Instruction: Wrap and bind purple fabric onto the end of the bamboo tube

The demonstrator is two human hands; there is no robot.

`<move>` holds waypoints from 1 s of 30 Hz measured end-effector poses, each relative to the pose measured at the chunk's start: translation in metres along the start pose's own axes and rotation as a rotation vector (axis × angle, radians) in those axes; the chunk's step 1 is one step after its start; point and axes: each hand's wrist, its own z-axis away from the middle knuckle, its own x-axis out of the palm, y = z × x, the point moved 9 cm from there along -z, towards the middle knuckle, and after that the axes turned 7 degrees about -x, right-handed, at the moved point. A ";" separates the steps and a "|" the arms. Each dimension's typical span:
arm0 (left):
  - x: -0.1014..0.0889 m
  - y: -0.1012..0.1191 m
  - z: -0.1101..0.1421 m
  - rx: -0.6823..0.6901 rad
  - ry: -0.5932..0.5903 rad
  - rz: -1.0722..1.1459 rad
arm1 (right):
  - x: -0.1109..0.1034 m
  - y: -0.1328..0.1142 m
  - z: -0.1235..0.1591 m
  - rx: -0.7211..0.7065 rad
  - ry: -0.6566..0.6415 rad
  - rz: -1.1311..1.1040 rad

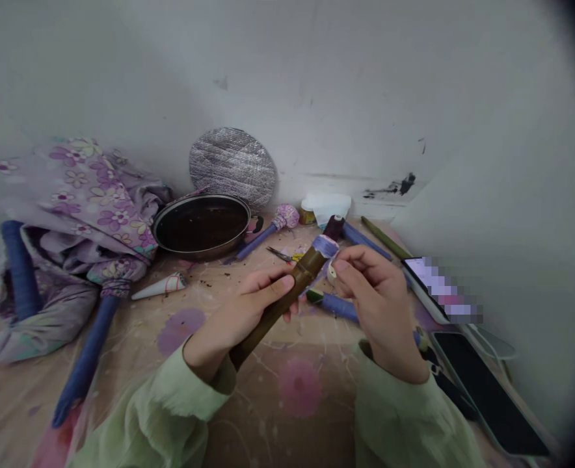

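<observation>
My left hand is wrapped round a brown-green bamboo tube, which slants up and away from me. Purple wrapping circles the tube's far end. Close beside that end, the fingers of my right hand are pinched on a small whitish piece; its kind is unclear. A dark purple thread spool appears just beyond the tube's tip. Behind my hands lie yellow-handled scissors, partly covered. Under my right hand is a blue-wrapped stick with a green end.
Left of my hands are floral cloth, a blue-wrapped handle, a white cone and a dark pan. A silver round mat leans on the wall. Phones and a lit screen lie at right.
</observation>
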 end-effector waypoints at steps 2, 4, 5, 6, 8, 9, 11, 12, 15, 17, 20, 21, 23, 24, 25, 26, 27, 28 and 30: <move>0.000 0.001 0.001 0.003 0.009 0.007 | 0.000 -0.001 0.000 -0.005 0.004 0.007; 0.001 0.000 0.002 -0.009 0.018 0.042 | 0.001 -0.002 0.000 -0.011 0.005 0.018; 0.001 0.000 0.002 -0.021 0.017 0.063 | 0.002 -0.003 0.000 -0.015 0.005 0.025; 0.002 -0.001 0.002 -0.033 0.012 0.086 | 0.002 -0.004 0.000 -0.018 0.003 0.032; 0.005 -0.002 0.002 -0.053 -0.013 0.126 | 0.003 -0.006 0.000 -0.023 -0.002 0.038; 0.007 -0.002 0.002 -0.058 -0.032 0.144 | 0.003 -0.006 0.001 -0.026 -0.003 0.036; 0.010 -0.002 0.003 -0.066 -0.073 0.174 | 0.003 -0.008 0.001 -0.029 -0.003 0.026; 0.011 -0.001 0.003 -0.070 -0.090 0.187 | 0.003 -0.008 0.002 -0.031 -0.003 0.018; 0.014 -0.002 0.005 -0.109 -0.112 0.218 | 0.003 -0.010 0.003 -0.036 -0.012 -0.001; 0.016 -0.003 0.006 -0.133 -0.123 0.238 | 0.004 -0.010 0.003 -0.041 -0.025 -0.014; 0.019 -0.004 0.006 -0.127 -0.149 0.257 | 0.006 -0.010 0.004 -0.042 -0.039 -0.027; 0.020 -0.004 0.006 -0.120 -0.158 0.266 | 0.006 -0.010 0.004 -0.042 -0.044 -0.030; 0.022 -0.005 0.005 -0.113 -0.184 0.298 | 0.008 -0.010 0.004 -0.043 -0.052 -0.032; 0.023 -0.005 0.005 -0.115 -0.201 0.315 | 0.008 -0.010 0.004 -0.046 -0.057 -0.033; 0.025 -0.006 0.005 -0.118 -0.218 0.331 | 0.009 -0.011 0.004 -0.051 -0.062 -0.033; 0.026 -0.006 0.005 -0.123 -0.236 0.343 | 0.010 -0.012 0.005 -0.057 -0.066 -0.032; 0.028 -0.007 0.006 -0.131 -0.258 0.351 | 0.010 -0.013 0.005 -0.063 -0.070 -0.030; 0.030 -0.008 0.006 -0.140 -0.282 0.357 | 0.010 -0.014 0.005 -0.069 -0.073 -0.028; 0.033 -0.008 0.007 -0.151 -0.334 0.369 | 0.011 -0.016 0.005 -0.090 -0.075 -0.033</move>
